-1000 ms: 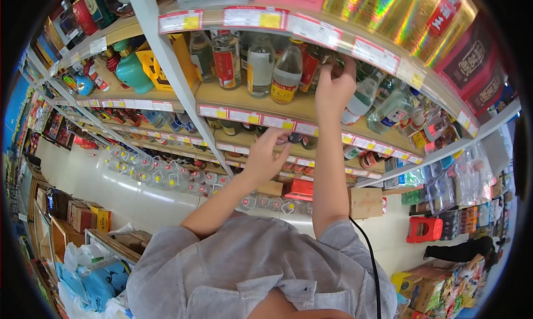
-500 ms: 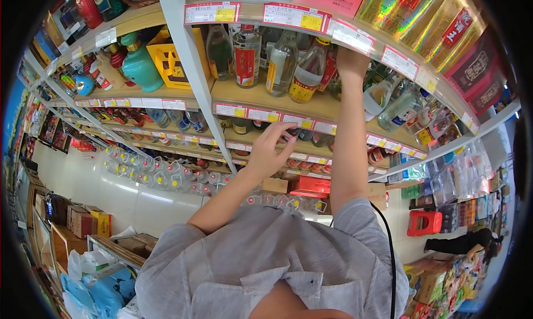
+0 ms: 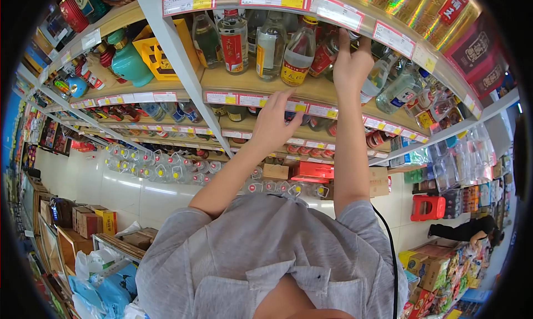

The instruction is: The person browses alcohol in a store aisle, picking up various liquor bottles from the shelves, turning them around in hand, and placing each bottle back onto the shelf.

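Note:
My right hand (image 3: 354, 69) reaches in among the bottles on the upper shelf, its fingers closed at the top of a glass bottle (image 3: 352, 36) that is mostly hidden behind the hand. To its left, a clear bottle with a red label (image 3: 323, 59) leans over. Beside that, a clear bottle with a yellow-and-red label (image 3: 298, 55) stands upright at the front. My left hand (image 3: 276, 122) is open at the shelf's front edge, fingers extended near the price tags (image 3: 266, 101), holding nothing.
More clear bottles (image 3: 233, 44) stand left of the reach, and others (image 3: 400, 97) lean at the right. A price-tag rail (image 3: 338, 13) runs overhead. A white upright post (image 3: 177, 63) divides the shelving. Plastic jugs (image 3: 177, 172) stand on the floor. A person (image 3: 466, 230) is at far right.
My right hand has drawn out slightly from deeper under the upper rail, so its fingers now show. My left hand has risen to the shelf edge. The view has shifted slightly.

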Demonstrator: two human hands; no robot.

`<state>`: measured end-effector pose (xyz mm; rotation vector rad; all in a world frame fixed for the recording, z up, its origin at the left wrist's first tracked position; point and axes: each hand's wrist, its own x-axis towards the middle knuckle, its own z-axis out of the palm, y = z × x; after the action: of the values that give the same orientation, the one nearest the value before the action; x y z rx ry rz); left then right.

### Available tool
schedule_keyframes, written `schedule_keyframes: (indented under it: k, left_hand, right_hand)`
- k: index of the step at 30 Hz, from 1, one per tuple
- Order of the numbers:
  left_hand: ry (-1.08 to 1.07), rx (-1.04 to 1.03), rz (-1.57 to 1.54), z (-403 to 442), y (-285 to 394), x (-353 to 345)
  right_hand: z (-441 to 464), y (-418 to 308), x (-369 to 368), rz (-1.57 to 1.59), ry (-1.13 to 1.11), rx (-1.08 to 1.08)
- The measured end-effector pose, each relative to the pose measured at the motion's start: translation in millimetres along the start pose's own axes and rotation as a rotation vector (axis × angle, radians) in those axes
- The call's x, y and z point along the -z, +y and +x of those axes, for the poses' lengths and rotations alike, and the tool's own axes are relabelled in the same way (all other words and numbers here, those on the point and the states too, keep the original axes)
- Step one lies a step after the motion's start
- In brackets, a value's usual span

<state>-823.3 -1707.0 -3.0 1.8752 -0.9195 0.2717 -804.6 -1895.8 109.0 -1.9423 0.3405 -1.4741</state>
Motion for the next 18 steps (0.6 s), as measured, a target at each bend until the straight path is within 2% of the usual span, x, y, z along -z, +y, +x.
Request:
schedule_keyframes:
  k: [2,6,8,11,13,15,18]
  left_hand:
    - [-0.018,-0.023,0.024,6,2,-4]
    - [-0.017,-0.112,0.104,14,-2,-12]
    - [-0.015,-0.100,0.099,13,0,-15]
    - [-0.014,-0.089,0.103,10,1,-19]
    - [-0.013,-0.032,0.076,10,4,-21]
    - [0.052,-0.095,0.021,8,15,-20]
    - [0.042,-0.179,-0.044,11,39,-13]
  right_hand:
    - [-3,-21,17,0.053,-0.065,-0.198]
    - [-6,9,20,-0.020,0.051,0.030]
    - [-12,13,32,0.025,0.034,0.030]
    - [-23,-3,50,0.106,0.065,-0.098]
    - [-28,-13,64,0.180,0.046,-0.097]
    - [-34,-21,77,0.304,0.044,-0.072]
    - [-38,-56,115,0.490,-0.028,-0.244]
